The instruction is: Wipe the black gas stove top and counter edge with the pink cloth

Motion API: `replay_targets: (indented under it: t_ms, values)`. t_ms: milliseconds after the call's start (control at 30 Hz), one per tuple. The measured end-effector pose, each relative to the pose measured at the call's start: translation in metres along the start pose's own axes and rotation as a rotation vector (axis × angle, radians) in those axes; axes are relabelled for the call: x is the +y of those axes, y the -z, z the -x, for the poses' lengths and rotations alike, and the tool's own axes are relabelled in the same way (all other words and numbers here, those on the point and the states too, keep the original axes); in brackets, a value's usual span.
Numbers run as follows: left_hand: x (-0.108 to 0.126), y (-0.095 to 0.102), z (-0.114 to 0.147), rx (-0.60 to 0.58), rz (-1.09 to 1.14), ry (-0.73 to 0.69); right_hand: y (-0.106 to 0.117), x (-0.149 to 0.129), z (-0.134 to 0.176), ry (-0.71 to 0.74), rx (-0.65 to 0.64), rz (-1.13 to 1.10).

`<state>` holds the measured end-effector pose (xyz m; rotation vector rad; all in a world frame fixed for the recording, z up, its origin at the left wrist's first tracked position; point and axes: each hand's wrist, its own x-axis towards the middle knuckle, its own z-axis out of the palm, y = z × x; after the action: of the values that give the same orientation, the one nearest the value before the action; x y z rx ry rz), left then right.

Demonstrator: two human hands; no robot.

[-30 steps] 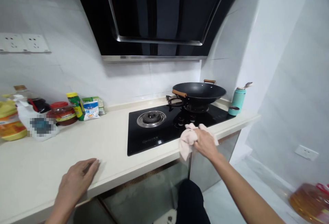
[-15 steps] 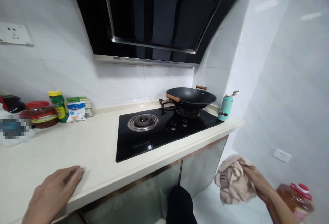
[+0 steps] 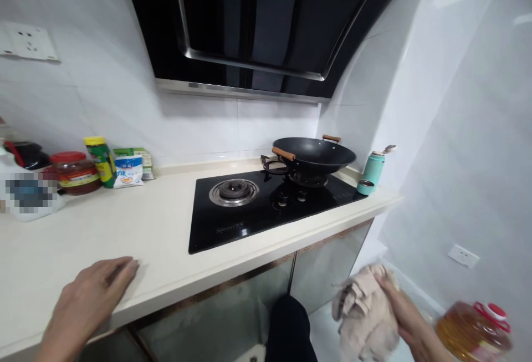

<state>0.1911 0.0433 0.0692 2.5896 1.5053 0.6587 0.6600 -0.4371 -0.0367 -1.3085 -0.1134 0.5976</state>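
My left hand (image 3: 93, 292) rests on the cream countertop (image 3: 158, 218) near its front edge, holding nothing, its fingers loosely extended. Away from the counter at lower right, my right hand (image 3: 393, 295) grips a crumpled beige cloth (image 3: 366, 315), which hangs below the fingers and is partly blurred. The fingertips of that hand are hidden in the folds. Left of centre on the black gas hob (image 3: 224, 229) is a bare burner (image 3: 234, 191). A black wok (image 3: 313, 154) with wooden handles sits over the right burner.
A teal flask (image 3: 374, 169) and its cup-like lid (image 3: 365, 187) stand by the hob's right end. Seasoning containers, including a red-lidded jar (image 3: 75, 173), line the left back. The range hood (image 3: 257, 29) overhangs. An oil jug (image 3: 474, 329) is low at right.
My right hand has moved down and left with the cloth, which now hangs looser. The left hand stays on the counter. The camera view has shifted slightly.
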Motion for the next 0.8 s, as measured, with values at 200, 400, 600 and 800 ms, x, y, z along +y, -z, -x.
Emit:
replay_targets:
  t_ms: [200,400,600,800]
  values:
    - [0.003,-0.002,0.004,0.074,0.013,-0.025,-0.126,-0.083,-0.014,0.061,-0.323,-0.256]
    - [0.016,0.01,0.011,0.056,0.029,-0.008,-0.209,-0.106,-0.086,0.377,-0.14,0.248]
    - [0.018,0.009,0.014,0.079,0.044,-0.012,-0.191,-0.1,-0.113,0.52,0.127,0.824]
    - [0.017,0.007,0.015,0.03,0.049,0.007,-0.181,-0.096,-0.102,1.048,0.053,1.257]
